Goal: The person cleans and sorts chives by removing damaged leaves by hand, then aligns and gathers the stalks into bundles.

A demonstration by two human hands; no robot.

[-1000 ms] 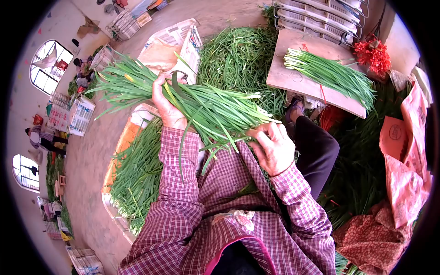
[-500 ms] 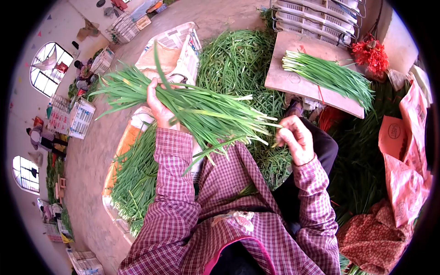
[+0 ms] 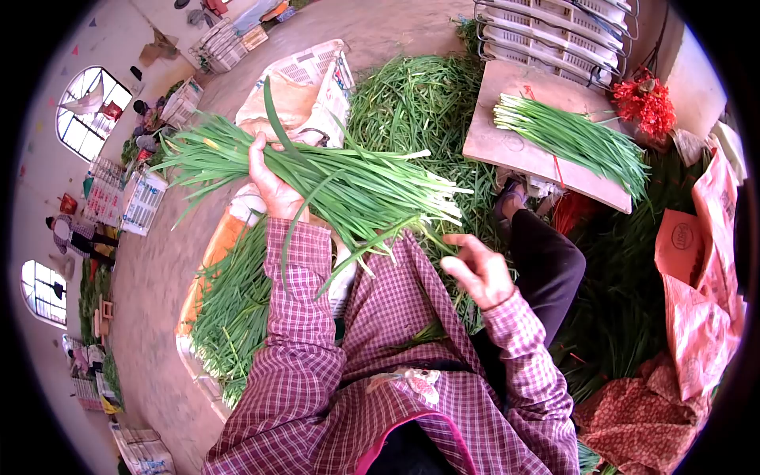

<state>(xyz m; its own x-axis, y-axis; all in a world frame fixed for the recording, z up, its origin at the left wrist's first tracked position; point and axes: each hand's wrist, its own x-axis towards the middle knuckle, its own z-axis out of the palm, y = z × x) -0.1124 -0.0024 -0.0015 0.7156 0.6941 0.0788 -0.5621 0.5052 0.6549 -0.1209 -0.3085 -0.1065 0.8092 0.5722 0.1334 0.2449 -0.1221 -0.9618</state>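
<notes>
My left hand [image 3: 273, 180] is closed around a thick bunch of garlic chives [image 3: 356, 186], held sideways above my lap. Green tips fan out to the left, and the pale stem ends point right. A few blades droop loose below the bunch, one bending down across my left sleeve. Just right of the hanging stems is my right hand [image 3: 484, 273], thumb and forefinger apart with nothing visible between them. A tied bunch of chives [image 3: 566, 138] lies on a wooden board [image 3: 495, 103] at the upper right.
Loose chives [image 3: 416, 103] are heaped in front of me. More chives [image 3: 229, 317] fill a lined crate at my left. Stacked white crates [image 3: 554, 36] stand behind the board, near red ties [image 3: 645, 103]. A pink sack [image 3: 704, 269] is at right. Other people [image 3: 75, 233] are far left.
My right hand has moved left and down, and its pinched finger and thumb have parted. The left hand still grips the bunch; one long blade now curves down over the left sleeve.
</notes>
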